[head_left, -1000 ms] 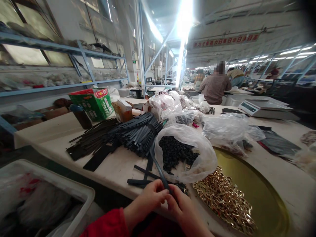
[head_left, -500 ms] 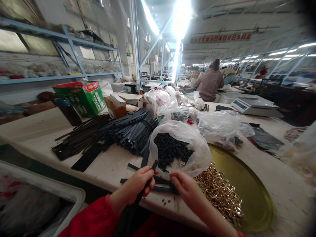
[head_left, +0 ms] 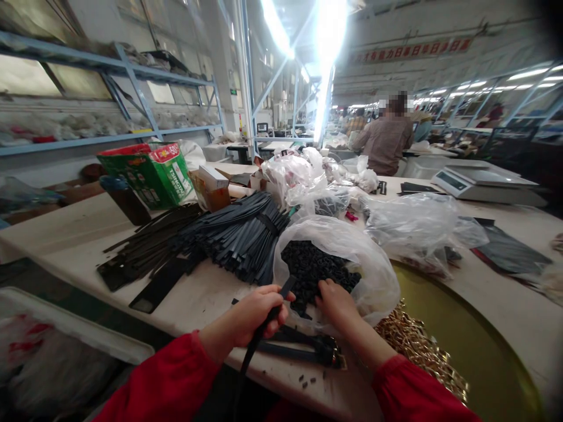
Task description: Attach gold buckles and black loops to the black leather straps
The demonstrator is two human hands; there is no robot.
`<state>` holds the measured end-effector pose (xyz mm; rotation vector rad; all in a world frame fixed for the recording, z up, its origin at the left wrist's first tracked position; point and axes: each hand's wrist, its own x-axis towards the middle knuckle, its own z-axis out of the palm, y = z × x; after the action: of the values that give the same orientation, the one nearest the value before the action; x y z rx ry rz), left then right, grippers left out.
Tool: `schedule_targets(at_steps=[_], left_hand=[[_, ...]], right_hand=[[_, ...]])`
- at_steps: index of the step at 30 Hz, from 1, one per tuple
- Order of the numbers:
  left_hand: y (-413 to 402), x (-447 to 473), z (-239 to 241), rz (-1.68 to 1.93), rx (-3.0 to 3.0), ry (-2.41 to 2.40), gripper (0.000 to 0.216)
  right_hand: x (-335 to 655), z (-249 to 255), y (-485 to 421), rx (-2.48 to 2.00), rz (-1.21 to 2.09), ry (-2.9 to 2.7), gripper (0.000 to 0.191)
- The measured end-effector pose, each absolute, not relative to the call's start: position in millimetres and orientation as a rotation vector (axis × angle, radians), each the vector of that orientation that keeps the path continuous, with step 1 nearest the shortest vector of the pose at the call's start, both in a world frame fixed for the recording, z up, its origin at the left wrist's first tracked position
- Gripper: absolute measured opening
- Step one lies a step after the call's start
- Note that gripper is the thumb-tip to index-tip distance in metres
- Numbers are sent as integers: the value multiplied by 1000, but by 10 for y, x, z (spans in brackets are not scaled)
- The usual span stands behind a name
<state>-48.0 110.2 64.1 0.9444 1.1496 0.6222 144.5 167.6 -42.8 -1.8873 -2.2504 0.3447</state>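
Strap of flat black material (head_left: pixel 251 351) is held in the closed left hand (head_left: pixel 255 310) in the head view, above the near edge of the table (head_left: pixel 206 293); its short end points up past the thumb, and its long end hangs down over that edge. The right hand (head_left: pixel 338 305) reaches into an open, cloudy white plastic bag (head_left: pixel 373 287), fingertips bent narrow among small black pieces (head_left: pixel 314 264); whether they pinch one I cannot tell, since the pieces are too dark and small.

Below the hands, toward the near edge, lie more black straps with a gold-coloured metal fitting at one end (head_left: pixel 303 350), and a few tiny dark bits (head_left: pixel 307 380). Right of the bag, a round gold-coloured tray (head_left: pixel 479 340) carries a heap of shiny gold-coloured metal buckles (head_left: pixel 422 351) along its left edge. Left of the bag lies a thick, banded bundle of black strips (head_left: pixel 240 237).
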Motion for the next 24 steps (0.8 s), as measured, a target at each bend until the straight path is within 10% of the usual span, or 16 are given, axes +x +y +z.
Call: schedule_targets(at_steps=[24], left_hand=[[456, -149, 406, 393, 1271, 1158, 25]], right_hand=[[1487, -82, 477, -864, 1825, -314, 29]])
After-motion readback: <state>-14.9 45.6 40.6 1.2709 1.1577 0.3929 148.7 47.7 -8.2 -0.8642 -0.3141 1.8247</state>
